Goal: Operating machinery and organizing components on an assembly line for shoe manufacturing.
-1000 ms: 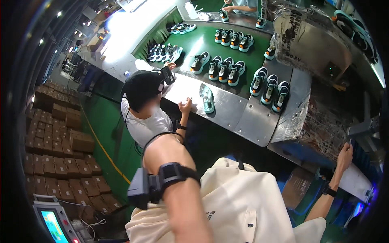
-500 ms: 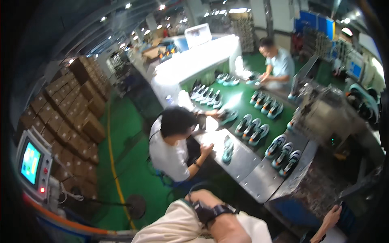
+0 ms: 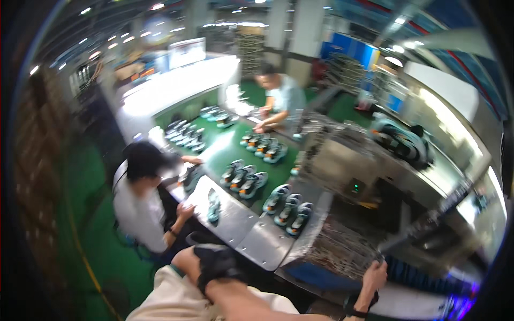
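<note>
My left forearm comes in from the lower edge, with a black strap and dark device at the wrist. My left hand (image 3: 185, 260) lies by my light-coloured trousers (image 3: 171, 293); its fingers are hidden. At the lower right, my right hand (image 3: 375, 275) has curled fingers beside the lower end of a dark bar (image 3: 428, 216). What it grips cannot be made out. Left of it is a rough, metallic-looking machine surface (image 3: 340, 249). Three sneakers (image 3: 288, 209) with pale teal soles stand in a row on the metal table (image 3: 257, 241). A teal shoe piece (image 3: 213, 206) lies farther left.
A co-worker in white (image 3: 140, 206) sits at the table's left side, one hand near a shoe. Another person (image 3: 281, 99) works at the far side. More sneakers stand in rows on the green tabletop (image 3: 217, 152). A conveyor (image 3: 423, 176) carrying dark and teal footwear runs at right.
My view has swung right, so the table, shoes and co-workers sit farther left. More of the conveyor and my right forearm shows. The right hand's fingers stay curled.
</note>
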Motion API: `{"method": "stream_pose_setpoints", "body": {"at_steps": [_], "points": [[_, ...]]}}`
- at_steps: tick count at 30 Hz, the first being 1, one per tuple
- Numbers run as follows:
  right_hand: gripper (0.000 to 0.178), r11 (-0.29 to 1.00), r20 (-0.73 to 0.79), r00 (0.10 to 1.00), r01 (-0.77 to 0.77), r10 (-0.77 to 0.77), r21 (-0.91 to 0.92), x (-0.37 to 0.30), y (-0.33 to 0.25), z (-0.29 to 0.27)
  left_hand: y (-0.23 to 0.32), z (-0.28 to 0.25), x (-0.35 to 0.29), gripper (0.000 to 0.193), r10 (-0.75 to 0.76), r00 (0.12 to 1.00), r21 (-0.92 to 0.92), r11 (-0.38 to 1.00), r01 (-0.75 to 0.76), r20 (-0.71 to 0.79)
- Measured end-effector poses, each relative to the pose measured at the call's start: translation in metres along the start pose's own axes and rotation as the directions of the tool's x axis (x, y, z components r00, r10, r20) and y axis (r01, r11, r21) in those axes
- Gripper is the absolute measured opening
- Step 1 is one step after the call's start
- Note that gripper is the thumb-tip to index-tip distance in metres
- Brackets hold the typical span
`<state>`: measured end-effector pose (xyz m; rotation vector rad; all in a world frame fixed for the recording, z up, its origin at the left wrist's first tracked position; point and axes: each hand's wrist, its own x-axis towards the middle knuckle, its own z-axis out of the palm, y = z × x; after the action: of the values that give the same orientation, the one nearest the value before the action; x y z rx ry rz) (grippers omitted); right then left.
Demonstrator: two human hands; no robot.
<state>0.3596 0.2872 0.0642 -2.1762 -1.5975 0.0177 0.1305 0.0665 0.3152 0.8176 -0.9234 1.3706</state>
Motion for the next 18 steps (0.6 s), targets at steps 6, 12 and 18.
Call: {"method": "stream_pose_setpoints", "body": {"at_steps": [6,12,18], "points": [[0.051,0.999,0.145,0.989,0.033,-0.03,-0.021,0.0,-0.003,-0.024,0.032,-0.003,0.0,0.128,-0.268,0.957,0.401,0.893,0.202,0.114],[0.051,0.996,0.136,0.986,0.094,-0.093,-0.005,0.004,0.011,-0.015,0.052,-0.006,-0.028,0.118,-0.409,0.91,0.692,0.675,0.256,0.063],[0.049,0.998,0.106,0.993,0.052,-0.054,0.017,0.006,0.006,-0.006,0.041,-0.003,-0.033,0.091,-0.475,0.88,0.569,0.723,0.393,-0.004]]}}
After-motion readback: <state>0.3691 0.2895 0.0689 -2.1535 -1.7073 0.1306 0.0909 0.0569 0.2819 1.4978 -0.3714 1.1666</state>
